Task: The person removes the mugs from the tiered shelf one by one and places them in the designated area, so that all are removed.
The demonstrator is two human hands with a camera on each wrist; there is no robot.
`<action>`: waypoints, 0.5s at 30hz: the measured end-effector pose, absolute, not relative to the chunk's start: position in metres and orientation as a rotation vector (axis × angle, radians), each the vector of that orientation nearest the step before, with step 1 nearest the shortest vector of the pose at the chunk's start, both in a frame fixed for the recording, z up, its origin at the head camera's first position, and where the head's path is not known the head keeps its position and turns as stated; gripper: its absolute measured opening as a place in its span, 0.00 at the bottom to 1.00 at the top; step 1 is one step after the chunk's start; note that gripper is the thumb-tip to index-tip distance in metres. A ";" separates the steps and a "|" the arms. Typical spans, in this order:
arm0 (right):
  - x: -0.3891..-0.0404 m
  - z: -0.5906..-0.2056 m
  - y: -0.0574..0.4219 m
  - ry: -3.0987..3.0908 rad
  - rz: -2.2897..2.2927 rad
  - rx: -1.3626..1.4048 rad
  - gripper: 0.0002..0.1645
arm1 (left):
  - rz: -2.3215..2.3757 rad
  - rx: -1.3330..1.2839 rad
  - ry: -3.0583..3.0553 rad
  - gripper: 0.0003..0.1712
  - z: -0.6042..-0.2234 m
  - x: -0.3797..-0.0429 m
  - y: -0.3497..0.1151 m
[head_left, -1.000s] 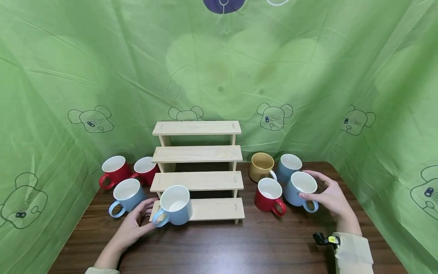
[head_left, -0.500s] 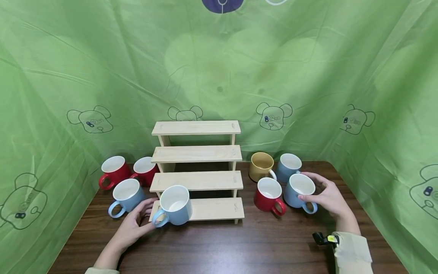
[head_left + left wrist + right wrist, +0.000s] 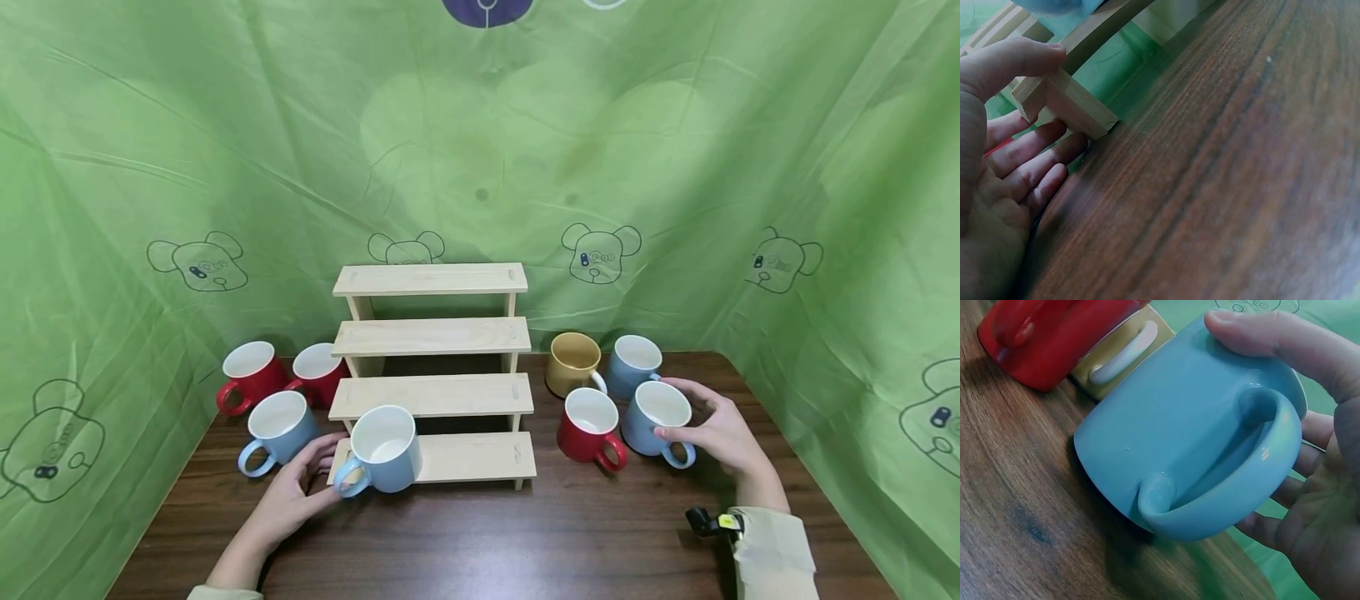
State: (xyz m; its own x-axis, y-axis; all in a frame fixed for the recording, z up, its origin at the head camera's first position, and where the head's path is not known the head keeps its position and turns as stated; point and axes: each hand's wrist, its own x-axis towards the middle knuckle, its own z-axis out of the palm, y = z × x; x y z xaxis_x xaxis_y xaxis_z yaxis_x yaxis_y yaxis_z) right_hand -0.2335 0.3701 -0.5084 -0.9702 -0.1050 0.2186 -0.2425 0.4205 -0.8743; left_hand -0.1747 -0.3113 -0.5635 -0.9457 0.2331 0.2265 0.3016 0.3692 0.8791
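My left hand (image 3: 288,500) holds the left end of the lowest step of a pale wooden tiered stand (image 3: 480,458). In the left wrist view the thumb lies on the step's edge, and the fingers (image 3: 1029,156) curl beside its side support. A light blue mug (image 3: 386,454) stands upright on that step, handle toward the left hand. My right hand (image 3: 720,429) grips another light blue mug (image 3: 1166,419) near its rim, thumb on the near side and fingers behind. That mug (image 3: 652,425) is on or just above the table; I cannot tell which.
A red mug (image 3: 581,442), a yellow mug (image 3: 570,371) and a blue mug (image 3: 626,379) stand beside the right-held mug. Left of the stand are two red mugs (image 3: 262,379) (image 3: 322,387) and a blue one (image 3: 288,433). Green cloth (image 3: 480,183) hangs behind the brown table (image 3: 450,550).
The right hand and its blue mug have shifted very slightly left and toward the person, then stayed still. The left hand and the stand have not visibly moved.
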 end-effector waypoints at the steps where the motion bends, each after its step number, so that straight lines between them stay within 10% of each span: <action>1: -0.234 -0.509 0.370 -2.537 1.594 0.312 0.48 | -1.656 -0.497 -2.543 0.40 -0.563 -0.175 -0.311; 15: -0.235 -0.514 0.373 -2.571 1.594 0.296 0.49 | -1.660 -0.484 -2.554 0.40 -0.564 -0.175 -0.311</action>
State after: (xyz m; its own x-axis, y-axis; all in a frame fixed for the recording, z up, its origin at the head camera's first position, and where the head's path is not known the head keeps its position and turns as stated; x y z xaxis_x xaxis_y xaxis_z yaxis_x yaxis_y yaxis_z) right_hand -0.2351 0.3728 -0.5143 -0.9760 -0.1107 0.1878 -0.2174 0.4328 -0.8749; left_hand -0.1754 -0.3113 -0.5636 -0.9492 0.2289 0.2160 0.2904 0.3723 0.8815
